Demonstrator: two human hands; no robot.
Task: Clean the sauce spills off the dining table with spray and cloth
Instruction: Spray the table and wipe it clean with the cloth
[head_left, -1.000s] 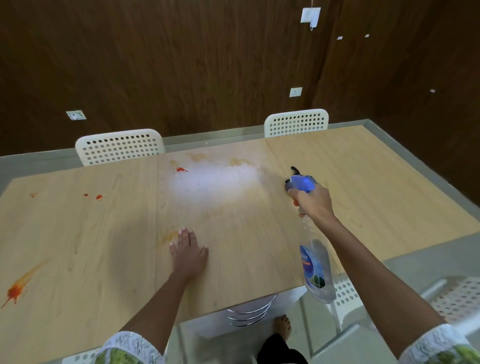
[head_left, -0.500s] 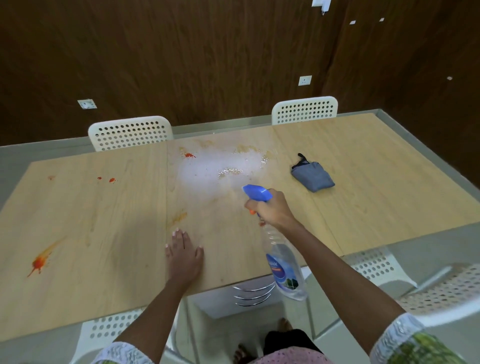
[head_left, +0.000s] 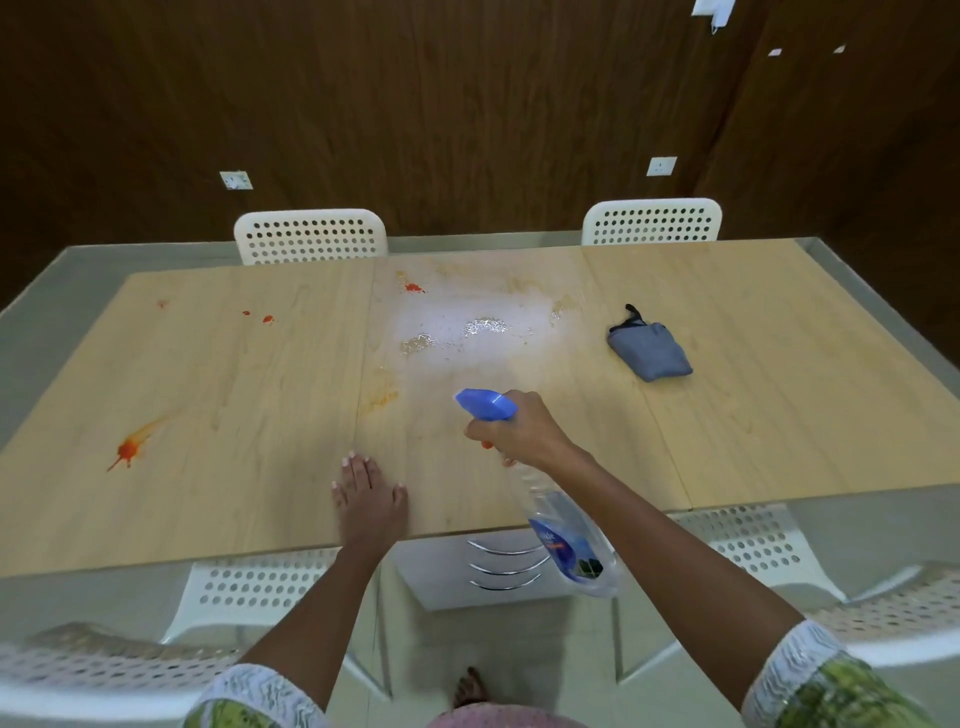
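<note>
A: What is the right hand (head_left: 522, 431) doing?
B: It is gripping the neck of the spray bottle (head_left: 566, 535), fingers curled round it just under the blue nozzle (head_left: 485, 403). The bottle is hanging tilted, its clear body reaching down past the near edge of the table (head_left: 779, 415), while the nozzle is pointing out over the tabletop.

A: And the left hand (head_left: 370, 496)?
B: It is lying flat on the table near the front edge, fingers straight and together, holding nothing.

A: Where is the cloth (head_left: 650, 349) sitting?
B: The grey cloth is lying bunched on the right part of the table, well apart from both hands.

A: Where are the spills showing?
B: A wet patch (head_left: 470, 332) is glistening in the middle, beyond the nozzle. A big orange-red splash (head_left: 131, 448) is sitting at the left, small red spots (head_left: 265, 318) farther back, and another red spot (head_left: 414, 287) near the far edge. Two white chairs (head_left: 310, 236) are standing behind the table.
</note>
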